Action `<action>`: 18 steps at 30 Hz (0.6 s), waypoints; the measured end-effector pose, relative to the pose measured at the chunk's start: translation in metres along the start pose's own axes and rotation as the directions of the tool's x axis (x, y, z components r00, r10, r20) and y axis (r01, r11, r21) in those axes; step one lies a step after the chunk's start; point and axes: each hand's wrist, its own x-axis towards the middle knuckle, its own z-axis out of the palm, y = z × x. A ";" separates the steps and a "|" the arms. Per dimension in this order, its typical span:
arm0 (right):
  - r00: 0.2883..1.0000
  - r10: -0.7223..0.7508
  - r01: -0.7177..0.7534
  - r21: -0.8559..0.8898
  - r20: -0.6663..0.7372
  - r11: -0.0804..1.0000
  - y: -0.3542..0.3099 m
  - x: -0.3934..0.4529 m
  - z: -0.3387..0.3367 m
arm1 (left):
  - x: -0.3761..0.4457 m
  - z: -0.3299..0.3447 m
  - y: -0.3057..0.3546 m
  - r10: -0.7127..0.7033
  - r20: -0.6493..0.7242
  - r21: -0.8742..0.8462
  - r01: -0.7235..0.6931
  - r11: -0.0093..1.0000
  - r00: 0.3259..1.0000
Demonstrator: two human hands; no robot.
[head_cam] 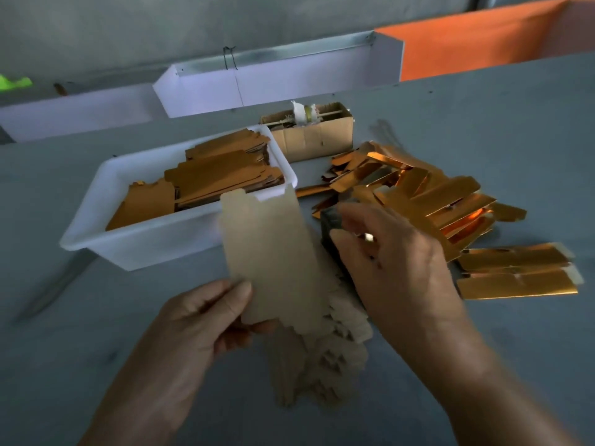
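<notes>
Item 1: left hand [206,320], which I see low and left of centre, pinching the lower edge of a beige card blank [267,252] between thumb and fingers. The blank is held tilted above the tabletop [96,349], its tabbed top end overlapping the near corner of the white tub [161,246]. Item 2: right hand [396,262], fingers and thumb curled round a dark block [326,220] just right of the blank; motion blur hides what the block is. Item 3: fanned stack of beige blanks [322,349] lying flat on the tabletop under and between both hands. Item 4: the tub holds gold blanks [225,169] in layers. Item 5: pile of gold folded cartons [434,194] to the right of the tub. Item 6: open cardboard box [312,140] behind the tub.
</notes>
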 end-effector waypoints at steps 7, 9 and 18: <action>0.783 0.316 -0.617 0.607 0.536 0.502 -0.002 -0.034 0.016 | -0.015 0.014 0.002 0.091 0.042 0.004 -0.092 0.996 0.995; 0.781 0.322 -0.620 0.600 0.536 0.506 -0.002 -0.039 0.019 | -0.015 0.018 0.000 0.122 -0.021 0.002 -0.122 0.993 0.992; 0.858 0.392 -0.510 0.457 0.333 0.729 0.009 -0.046 0.021 | -0.011 0.028 -0.016 0.094 -0.040 -0.106 -0.098 0.990 0.995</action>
